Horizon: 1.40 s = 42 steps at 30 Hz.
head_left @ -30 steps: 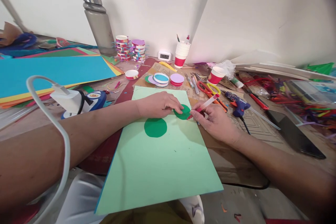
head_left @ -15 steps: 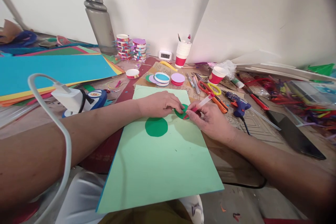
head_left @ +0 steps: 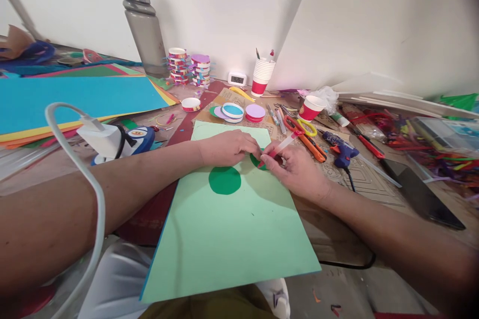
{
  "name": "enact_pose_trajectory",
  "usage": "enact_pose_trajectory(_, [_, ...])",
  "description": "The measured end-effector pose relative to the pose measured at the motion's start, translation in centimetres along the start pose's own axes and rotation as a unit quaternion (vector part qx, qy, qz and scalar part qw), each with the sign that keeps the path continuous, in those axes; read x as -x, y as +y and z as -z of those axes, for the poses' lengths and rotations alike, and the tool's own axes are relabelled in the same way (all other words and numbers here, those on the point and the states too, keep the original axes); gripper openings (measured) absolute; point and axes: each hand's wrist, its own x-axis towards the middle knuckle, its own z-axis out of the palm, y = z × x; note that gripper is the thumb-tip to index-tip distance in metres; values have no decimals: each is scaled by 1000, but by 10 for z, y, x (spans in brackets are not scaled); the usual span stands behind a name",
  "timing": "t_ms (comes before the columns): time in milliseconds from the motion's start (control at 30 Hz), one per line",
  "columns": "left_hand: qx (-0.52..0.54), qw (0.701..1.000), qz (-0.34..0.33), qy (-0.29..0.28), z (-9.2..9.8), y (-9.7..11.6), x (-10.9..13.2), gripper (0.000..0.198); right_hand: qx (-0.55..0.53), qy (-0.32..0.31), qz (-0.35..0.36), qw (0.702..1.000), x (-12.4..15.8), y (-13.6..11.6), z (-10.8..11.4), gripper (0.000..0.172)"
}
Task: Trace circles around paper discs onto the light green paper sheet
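Observation:
A pale green sheet of card [head_left: 232,239] reaches over the table's front edge, blue showing along its left side. My left hand [head_left: 230,147] lies across its upper part, fingers bent, the fingertips holding down a dark green paper circle [head_left: 256,160] that is mostly hidden. In my right hand [head_left: 299,167] is a slim pen [head_left: 283,144] with a clear barrel and pinkish-red ends. Its red tip points at the circle's right side; whether it touches is unclear. Just below my left hand lies another dark green paper circle [head_left: 224,180], flat on the card.
Orange-handled scissors [head_left: 313,148], a blue glue gun [head_left: 340,152] and a black phone [head_left: 422,194] lie to the right. Behind are cut cup rings [head_left: 191,104], stacked paper cups [head_left: 261,82] and a grey bottle [head_left: 144,35]. A white cable [head_left: 101,209] loops over my left forearm.
My right hand has moved slightly left over the small circle, covering more of it, and the pen has shifted with it. My left hand stays almost in place. The view has shifted slightly.

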Motion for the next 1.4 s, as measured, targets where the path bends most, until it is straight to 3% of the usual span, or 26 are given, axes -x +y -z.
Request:
enact_pose_trajectory(267, [40, 989, 137, -35, 8, 10, 1, 60, 16, 21, 10, 1000, -3, 2, -6, 26])
enact_pose_trajectory(667, [33, 986, 155, -50, 9, 9, 2, 53, 27, 13, -29, 999, -9, 4, -11, 24])
enact_pose_trajectory(900, [47, 991, 124, -17, 9, 9, 3, 32, 21, 16, -40, 999, -12, 4, -13, 22])
enact_pose_trajectory(1100, [89, 986, 144, -12, 9, 11, 3, 52, 6, 17, -34, 999, -12, 4, -13, 23])
enact_pose_trajectory(1400, [100, 983, 152, -8, 9, 10, 3, 62, 19, 22, -29, 999, -14, 7, -15, 19])
